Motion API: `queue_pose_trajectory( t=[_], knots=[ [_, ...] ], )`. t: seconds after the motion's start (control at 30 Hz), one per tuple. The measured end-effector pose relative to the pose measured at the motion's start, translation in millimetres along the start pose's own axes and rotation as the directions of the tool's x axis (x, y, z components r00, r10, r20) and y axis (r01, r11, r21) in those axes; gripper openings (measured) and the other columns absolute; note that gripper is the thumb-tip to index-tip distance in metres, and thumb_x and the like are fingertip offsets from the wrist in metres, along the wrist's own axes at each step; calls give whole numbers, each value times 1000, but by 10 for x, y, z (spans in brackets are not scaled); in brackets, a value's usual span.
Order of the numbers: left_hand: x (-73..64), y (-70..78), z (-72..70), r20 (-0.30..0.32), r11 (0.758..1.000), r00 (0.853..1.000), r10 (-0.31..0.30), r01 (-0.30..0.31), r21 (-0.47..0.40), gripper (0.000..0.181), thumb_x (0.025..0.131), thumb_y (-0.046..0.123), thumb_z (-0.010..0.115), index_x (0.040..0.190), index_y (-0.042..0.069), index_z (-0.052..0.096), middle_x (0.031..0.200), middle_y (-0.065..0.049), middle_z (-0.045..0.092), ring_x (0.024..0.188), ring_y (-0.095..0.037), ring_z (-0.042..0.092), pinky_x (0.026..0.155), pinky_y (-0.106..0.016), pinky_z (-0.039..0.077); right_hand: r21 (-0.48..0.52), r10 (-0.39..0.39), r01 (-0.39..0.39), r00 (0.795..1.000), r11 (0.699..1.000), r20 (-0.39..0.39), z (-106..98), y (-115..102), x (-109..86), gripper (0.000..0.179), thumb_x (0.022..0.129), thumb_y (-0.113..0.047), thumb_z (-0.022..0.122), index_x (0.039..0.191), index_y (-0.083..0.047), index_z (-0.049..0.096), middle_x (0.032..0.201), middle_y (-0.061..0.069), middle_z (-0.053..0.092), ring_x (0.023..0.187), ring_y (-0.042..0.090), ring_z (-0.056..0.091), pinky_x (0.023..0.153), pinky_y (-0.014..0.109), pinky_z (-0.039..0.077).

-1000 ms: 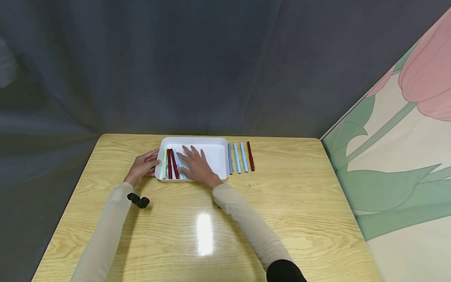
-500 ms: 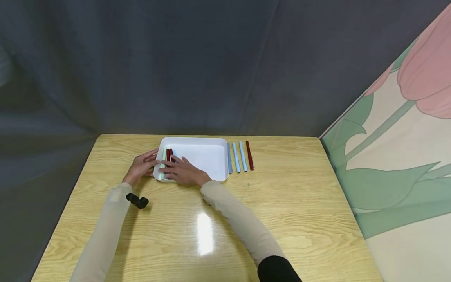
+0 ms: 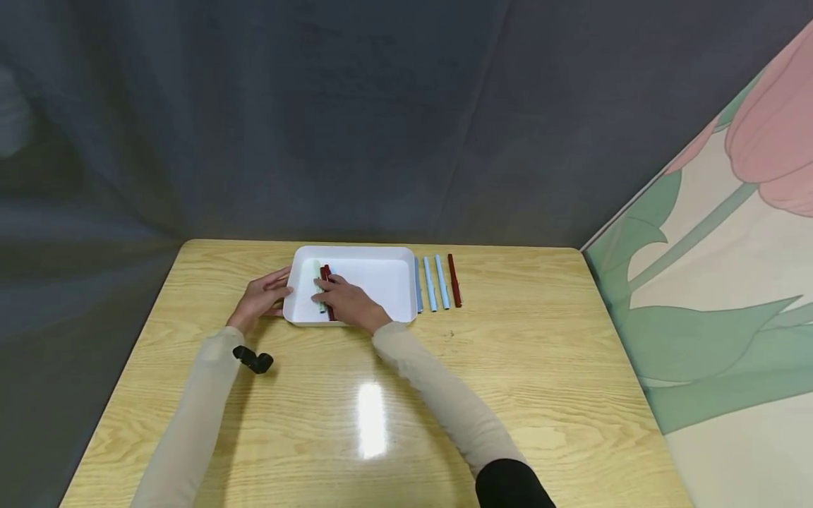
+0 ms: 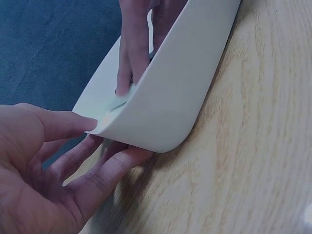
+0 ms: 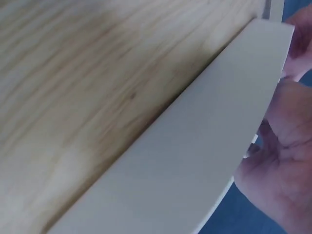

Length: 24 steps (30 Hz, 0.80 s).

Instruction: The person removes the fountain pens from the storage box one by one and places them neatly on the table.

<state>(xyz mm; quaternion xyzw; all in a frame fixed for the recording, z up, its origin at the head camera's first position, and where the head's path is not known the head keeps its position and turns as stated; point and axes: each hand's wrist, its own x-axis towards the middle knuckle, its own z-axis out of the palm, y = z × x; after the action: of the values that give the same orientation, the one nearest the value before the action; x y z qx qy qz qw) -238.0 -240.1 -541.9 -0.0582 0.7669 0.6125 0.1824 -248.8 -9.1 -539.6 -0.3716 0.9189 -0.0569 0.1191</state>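
In the head view a white tray (image 3: pixel 387 276) lies near the table's far edge. My left hand (image 3: pixel 262 296) holds its left end; the left wrist view shows the thumb at the rim and the other fingers against the outside. Inside the tray my right hand (image 3: pixel 349 300) has its fingers curled over a group of slim pens. A pale green pen (image 3: pixel 317 270) and dark red pens (image 3: pixel 325 271) show past its fingers. The palm hides the rest of the group. In the right wrist view the tray wall (image 5: pixel 190 141) covers the fingertips.
Right of the tray, a darker blue pen (image 3: pixel 418 286) lies along its wall. Two light blue pens (image 3: pixel 430 283) and a dark red pen (image 3: pixel 454 281) lie beside it in a row. A dark curtain (image 3: pixel 356 127) hangs behind the wooden table (image 3: pixel 508 395).
My right hand first reaches left over the pens, then draws back slightly right. The green and red pens have shifted right, away from the tray's left wall. My left hand stays at the tray.
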Motion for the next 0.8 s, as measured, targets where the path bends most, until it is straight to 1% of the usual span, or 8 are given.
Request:
queue_pose_trajectory(
  t=[0.13,0.23,0.33,0.43,0.53,0.6,0.67,0.8],
  knots=[
    [16,-8,13,-5,1000,1000,-14,14,-5,63,107,14,59,165,19,35,163,-19,41,135,-38,57,75,-29,64,70,72,-67,995,995,-76,4,131,-54,45,109,-7,54,150,-24,60,168,3,39,152,25,38,111,35,50],
    [20,-9,18,-17,1000,1000,-23,23,-2,63,107,14,60,165,19,36,163,-18,42,132,-34,60,74,-28,63,157,127,-105,983,982,-132,16,213,-78,46,109,-11,55,154,-20,55,167,5,40,150,24,41,110,34,50],
    [31,-17,19,-17,1000,1000,-17,17,-5,63,107,14,59,165,20,36,163,-18,43,133,-35,59,74,-28,63,258,208,-159,962,953,-176,25,270,-91,52,107,-16,61,157,-14,50,165,10,42,148,27,42,115,36,47],
    [45,-34,19,-8,1000,1000,-11,11,-16,63,107,14,59,165,20,35,163,-18,42,136,-39,56,75,-28,64,355,332,-247,921,902,-203,29,307,-100,58,102,-23,70,155,-9,51,156,16,50,141,31,48,113,39,48],
    [43,-34,23,-2,999,1000,-14,14,-30,63,107,13,58,165,21,34,164,-19,40,138,-41,53,74,-28,64,439,456,-337,868,833,-198,39,345,-123,60,98,-31,76,148,-4,56,142,20,57,130,34,54,104,42,53],
    [3,29,32,1,999,1000,-27,27,-37,63,107,11,57,165,18,33,164,-20,39,139,-43,51,75,-30,64,478,505,-373,844,795,-181,45,379,-147,55,98,-35,76,138,-1,61,130,20,60,118,33,58,97,42,55],
    [-64,119,43,5,998,999,-38,38,-42,64,107,8,56,165,15,33,164,-21,39,140,-45,50,76,-31,64,527,517,-374,842,763,-151,34,421,-180,46,99,-34,75,128,0,65,116,16,63,103,27,60,89,39,55],
    [-106,177,30,6,998,999,-49,49,-37,64,106,7,56,165,12,32,164,-23,37,140,-45,50,76,-32,64,569,473,-348,877,745,-82,-35,457,-238,27,99,-22,75,113,0,68,99,12,65,84,20,56,79,35,51]
  ],
)
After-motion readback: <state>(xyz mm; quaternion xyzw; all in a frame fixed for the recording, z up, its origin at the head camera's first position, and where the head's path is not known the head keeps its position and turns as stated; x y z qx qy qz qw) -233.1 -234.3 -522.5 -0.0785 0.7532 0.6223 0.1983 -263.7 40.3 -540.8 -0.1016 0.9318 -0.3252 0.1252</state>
